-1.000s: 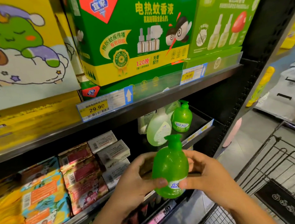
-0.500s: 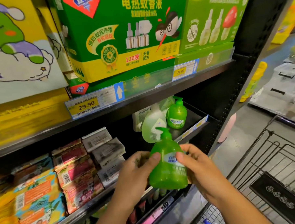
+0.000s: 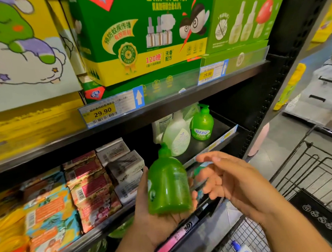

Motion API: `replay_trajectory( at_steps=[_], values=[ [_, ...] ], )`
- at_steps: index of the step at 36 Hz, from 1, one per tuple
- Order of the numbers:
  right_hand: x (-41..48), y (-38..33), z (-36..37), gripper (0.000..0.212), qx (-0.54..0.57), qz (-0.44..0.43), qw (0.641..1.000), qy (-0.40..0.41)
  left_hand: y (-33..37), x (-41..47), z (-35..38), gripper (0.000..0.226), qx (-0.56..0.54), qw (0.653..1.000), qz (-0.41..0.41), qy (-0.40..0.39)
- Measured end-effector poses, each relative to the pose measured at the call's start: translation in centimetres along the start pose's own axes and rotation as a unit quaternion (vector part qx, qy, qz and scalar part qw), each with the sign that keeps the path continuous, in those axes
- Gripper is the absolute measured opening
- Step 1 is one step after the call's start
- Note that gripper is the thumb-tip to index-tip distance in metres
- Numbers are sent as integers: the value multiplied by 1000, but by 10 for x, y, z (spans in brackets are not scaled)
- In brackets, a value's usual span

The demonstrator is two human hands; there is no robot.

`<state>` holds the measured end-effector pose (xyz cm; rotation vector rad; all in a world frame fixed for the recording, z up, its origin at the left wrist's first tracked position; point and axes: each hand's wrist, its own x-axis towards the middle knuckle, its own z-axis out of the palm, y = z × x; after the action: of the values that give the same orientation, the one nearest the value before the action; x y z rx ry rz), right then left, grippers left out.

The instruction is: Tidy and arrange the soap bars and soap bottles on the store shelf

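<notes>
A green pump soap bottle (image 3: 168, 184) lies tilted in my left hand (image 3: 161, 223), palm up, with thumb and fingers curled round its sides. Its label faces left, mostly out of sight. My right hand (image 3: 228, 180) hovers just right of the bottle, fingers spread and blurred, holding nothing. On the middle shelf (image 3: 223, 123) behind stand another green pump bottle (image 3: 202, 125), a pale green bottle (image 3: 178, 135) and a white bottle (image 3: 159, 126). Left of them are stacked soap bars: white boxes (image 3: 123, 162), red-pink packs (image 3: 90, 188) and orange-teal packs (image 3: 49, 214).
The upper shelf (image 3: 160, 110) holds large green and yellow mosquito-repellent boxes (image 3: 144, 41) with 29.90 price tags (image 3: 102, 114). A black wire shopping cart (image 3: 306, 178) stands at the right. A black shelf upright (image 3: 273, 79) borders the bay. Lower shelves show below my hands.
My right hand has let go of the green bottle and moved off to the right. The bottle has turned and now lies in my left palm alone.
</notes>
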<state>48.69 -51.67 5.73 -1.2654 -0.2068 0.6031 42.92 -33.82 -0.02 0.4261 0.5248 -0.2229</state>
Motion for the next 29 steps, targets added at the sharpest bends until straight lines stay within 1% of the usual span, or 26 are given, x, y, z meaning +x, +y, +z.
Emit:
replay_trajectory(
  at_steps=[2, 3, 5, 8, 10, 13, 15, 16, 18, 20, 22, 23, 26, 27, 28, 29],
  values=[
    [3, 4, -2, 29, -48, -12, 999, 12, 0, 1, -4, 80, -32, 999, 3, -3],
    [5, 7, -2, 26, -79, -20, 996, 26, 1, 1, -5, 78, -26, 1000, 8, -3],
    [8, 13, -4, 24, -115, -29, 992, 49, 6, 0, -3, 74, 12, 1000, 25, -4],
    [12, 19, -2, 24, -135, -31, 989, 49, 10, 0, 2, 73, 101, 993, 53, 3],
    [15, 23, 1, 31, -135, -17, 990, 40, 10, -3, 7, 79, 153, 987, 55, 0],
    [19, 28, 1, 56, -135, 55, 989, 18, 9, -6, 13, 85, 225, 972, 61, -5],
    [23, 34, 0, 68, -97, 89, 991, 26, 7, -8, 18, 87, 280, 957, 78, 5],
    [25, 36, -1, 69, -66, 100, 992, 39, 6, -8, 19, 88, 302, 949, 86, 8],
    [26, 41, -7, 64, 26, 126, 990, 62, 8, -11, 21, 85, 333, 938, 100, -6],
    [25, 44, -15, 68, 128, 153, 977, 70, 11, -13, 23, 80, 341, 932, 118, -19],
    [25, 50, -23, 78, 204, 145, 966, 66, 13, -12, 25, 74, 335, 932, 137, -28],
    [26, 52, -26, 76, 226, 131, 963, 66, 13, -11, 26, 71, 327, 933, 147, -32],
    [26, 53, -30, 55, 283, 88, 952, 82, 15, -3, 28, 54, 321, 933, 159, -32],
    [26, 52, -31, 54, 293, 77, 949, 89, 15, 1, 28, 46, 336, 927, 169, -18],
    [27, 52, -34, 55, 291, 69, 950, 94, 16, 6, 27, 38, 366, 913, 182, -1],
    [28, 51, -37, 56, 281, 60, 952, 103, 17, 11, 25, 29, 409, 890, 199, 18]
  ],
)
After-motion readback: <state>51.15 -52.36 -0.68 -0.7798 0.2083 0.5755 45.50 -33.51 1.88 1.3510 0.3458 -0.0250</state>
